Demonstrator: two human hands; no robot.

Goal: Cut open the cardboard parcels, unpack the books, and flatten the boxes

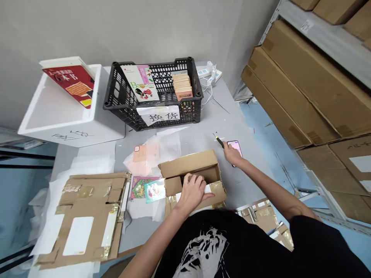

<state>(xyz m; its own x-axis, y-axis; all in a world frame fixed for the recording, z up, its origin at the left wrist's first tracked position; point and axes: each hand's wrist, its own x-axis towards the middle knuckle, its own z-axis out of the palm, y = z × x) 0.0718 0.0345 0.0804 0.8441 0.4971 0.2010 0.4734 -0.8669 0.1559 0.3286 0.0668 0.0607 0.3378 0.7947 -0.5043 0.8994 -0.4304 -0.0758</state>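
Note:
My left hand [193,190] rests on the near edge of a small open cardboard box [189,165], fingers curled down into its opening. My right hand [232,153] reaches out to the right over the grey table [203,135] and is closed on a black and yellow pen-like tool [219,141]. A phone with a pink screen [235,147] lies flat under and beside that hand. Left of the box lie colourful booklets [145,188] and a pinkish plastic bag [143,156].
A black crate [153,94] of books with a paper label stands at the back. A white foam box [69,104] holds a red book at the back left. Flattened taped cardboard [87,216] lies front left. Large cartons [304,85] fill shelves on the right.

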